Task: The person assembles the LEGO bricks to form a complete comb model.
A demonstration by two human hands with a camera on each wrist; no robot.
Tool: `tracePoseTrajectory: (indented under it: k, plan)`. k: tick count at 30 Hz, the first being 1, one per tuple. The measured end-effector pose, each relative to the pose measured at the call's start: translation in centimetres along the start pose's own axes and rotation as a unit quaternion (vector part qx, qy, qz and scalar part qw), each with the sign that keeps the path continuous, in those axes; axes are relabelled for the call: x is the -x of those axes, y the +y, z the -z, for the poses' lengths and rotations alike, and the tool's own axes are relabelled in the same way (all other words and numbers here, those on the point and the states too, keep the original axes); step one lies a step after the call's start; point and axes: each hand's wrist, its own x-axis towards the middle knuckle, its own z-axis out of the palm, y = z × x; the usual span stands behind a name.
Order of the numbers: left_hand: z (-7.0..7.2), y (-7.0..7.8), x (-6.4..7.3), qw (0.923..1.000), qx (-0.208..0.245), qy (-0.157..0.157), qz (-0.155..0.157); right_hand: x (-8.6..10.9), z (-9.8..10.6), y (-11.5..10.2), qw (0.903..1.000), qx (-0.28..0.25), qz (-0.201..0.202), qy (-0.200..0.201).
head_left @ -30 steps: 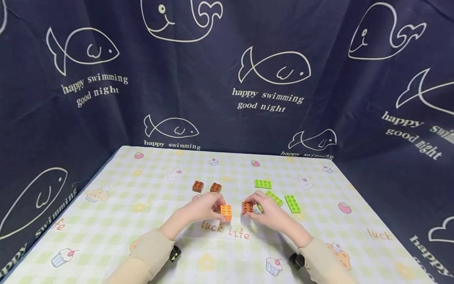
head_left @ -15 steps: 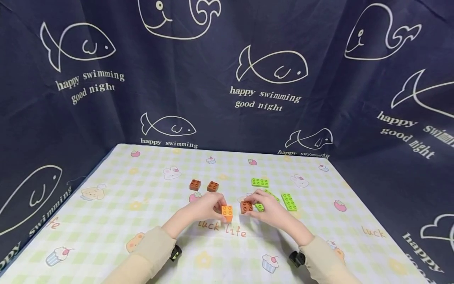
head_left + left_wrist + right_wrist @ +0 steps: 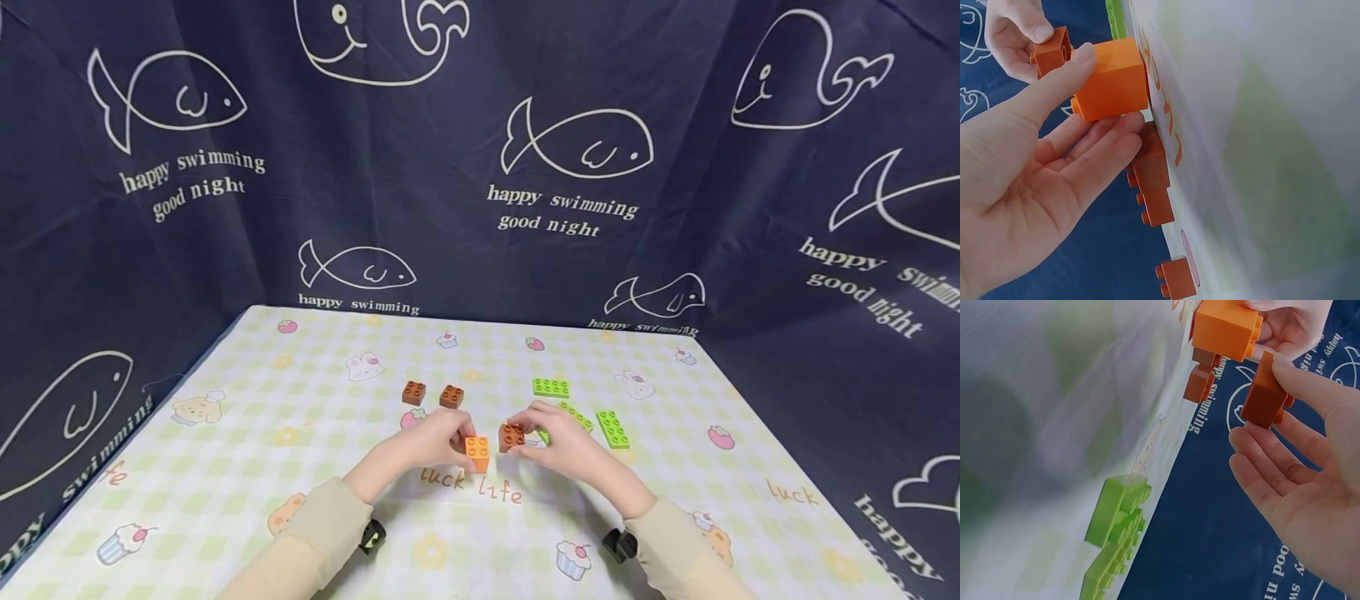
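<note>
My left hand pinches an orange toy building brick, studs up, between thumb and fingers. It is low over the cloth; whether it touches cannot be told. To its right, my right hand pinches a brown brick, held off the table with a small gap to the orange one. In the right wrist view this brown brick is between thumb and fingertips. Another brown brick shows behind the left fingers in the left wrist view, mostly hidden from the head view.
Two brown bricks lie beyond the left hand. Several longer green bricks lie beyond and beside the right hand, one partly covered by it. A patterned cloth covers the table; dark blue curtains hang behind and at the sides.
My right hand has moved slightly left with the brown brick, narrowing the gap to the orange brick. My left hand is nearly still. The head view has shifted a little.
</note>
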Motion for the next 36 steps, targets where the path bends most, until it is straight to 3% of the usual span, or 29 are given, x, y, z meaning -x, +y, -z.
tracePoseTrajectory:
  k: [13,36]
  plan:
    - [0.1,-0.4,0.2,0.9999,-0.007,-0.008,-0.011,-1.3,-1.0,-0.8,0.9993,-0.037,0.008,-0.008]
    - [0.1,-0.1,0.1,0.9996,-0.002,-0.017,-0.023,-2.2,-2.1,-1.8,0.9981,-0.048,0.015,-0.037]
